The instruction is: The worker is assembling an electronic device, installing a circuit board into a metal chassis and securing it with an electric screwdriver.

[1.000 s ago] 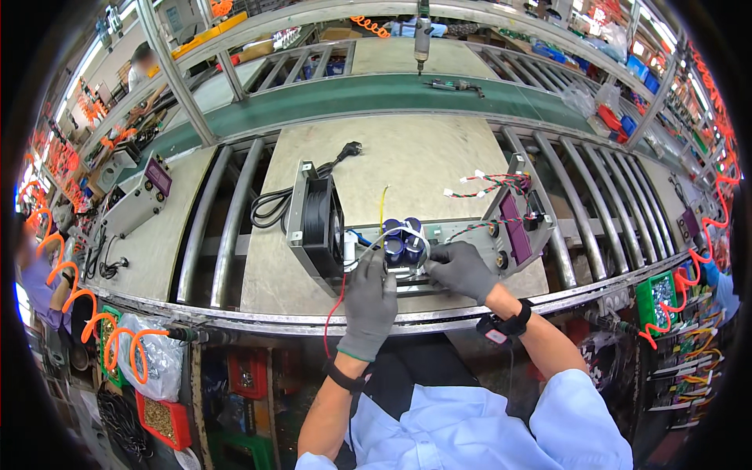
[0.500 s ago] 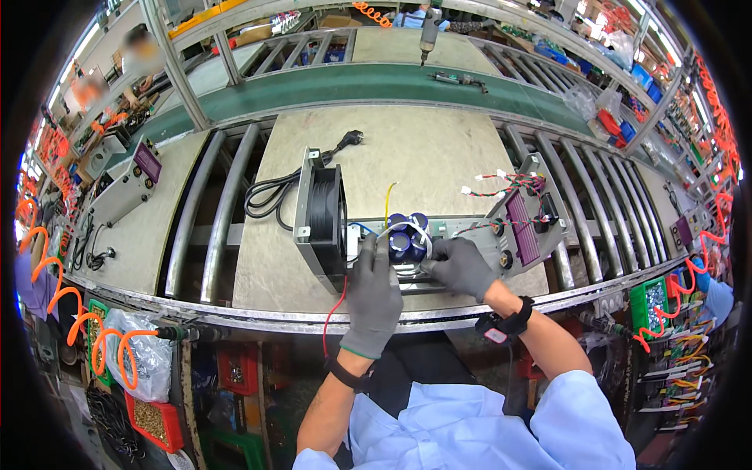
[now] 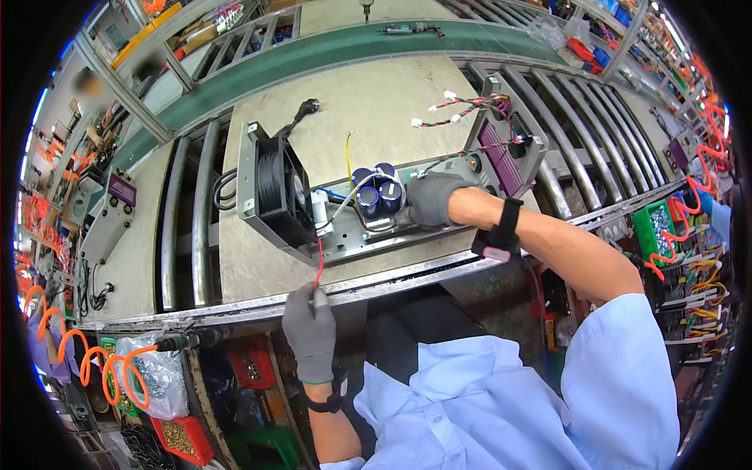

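Observation:
An open metal chassis [image 3: 345, 252] lies on the pale board, with a black fan [image 3: 283, 184] upright at its left end and a purple-faced panel [image 3: 501, 153] at its right. Blue capacitors [image 3: 368, 201] stand together in the middle, a white cable [image 3: 342, 210] looped by them. In a grey glove, my left hand [image 3: 308, 335] pinches the red wire [image 3: 319, 265] in front of the chassis edge. My right hand [image 3: 437, 200], gloved too, is curled against the chassis just right of the capacitors; its fingertips are hidden. Beside them, a yellow wire [image 3: 348, 160] sticks up.
Metal rollers [image 3: 540, 157] flank the pale board [image 3: 337, 94]. Similar units stand at left [image 3: 110, 211] and far right. A power plug [image 3: 307, 110] lies behind the fan. Below the front rail [image 3: 392, 294] are a red bin of small brass-coloured parts [image 3: 182, 439] and coiled orange hoses [image 3: 110, 364].
My left hand has left the capacitors and come down toward me, taking the red wire, now pulled taut. My right hand stays beside the capacitors. The whole view has shifted and turned.

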Demonstrator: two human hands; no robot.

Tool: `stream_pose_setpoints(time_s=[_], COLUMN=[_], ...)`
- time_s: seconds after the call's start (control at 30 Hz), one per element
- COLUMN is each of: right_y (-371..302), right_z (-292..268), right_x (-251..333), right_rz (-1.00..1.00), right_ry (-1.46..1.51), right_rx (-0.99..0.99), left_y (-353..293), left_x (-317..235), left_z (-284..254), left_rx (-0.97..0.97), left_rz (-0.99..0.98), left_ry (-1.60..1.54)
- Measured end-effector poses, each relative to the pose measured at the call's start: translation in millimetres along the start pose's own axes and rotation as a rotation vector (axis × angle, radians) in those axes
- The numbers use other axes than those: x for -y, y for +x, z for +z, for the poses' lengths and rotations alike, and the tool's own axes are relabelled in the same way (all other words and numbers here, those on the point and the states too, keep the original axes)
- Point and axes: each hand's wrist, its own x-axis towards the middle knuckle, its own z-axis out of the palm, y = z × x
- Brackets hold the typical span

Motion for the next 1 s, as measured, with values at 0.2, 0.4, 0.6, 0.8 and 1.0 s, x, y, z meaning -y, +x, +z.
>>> stream_pose_setpoints(time_s=[0.2, 0.4, 0.6, 0.8, 1.0], right_y=[11, 8, -24, -85, -99], right_z=[-11, 12, 12, 51, 69], right_x=[-3, -3, 4, 16, 17], right_rz=[0.118, 0.028, -0.023, -0.185, -0.147], right_ry=[0.11, -0.06, -0.053, 0.398, 0.054], right_rx=[0.255, -0.038, -0.223, 0.158, -0.239], left_y=[-21, -28, -28, -24, -6], left_x=[-32, -58, -63, -70, -86], left_z=[24, 42, 41, 40, 59], left_rx=[0.316, 0.283, 0.315, 0.302, 0.296], left_rz=[-0.232, -0.235, -0.313, -0.293, -0.286], left_ry=[-0.711, -0.9, -1.013, -0.952, -1.007])
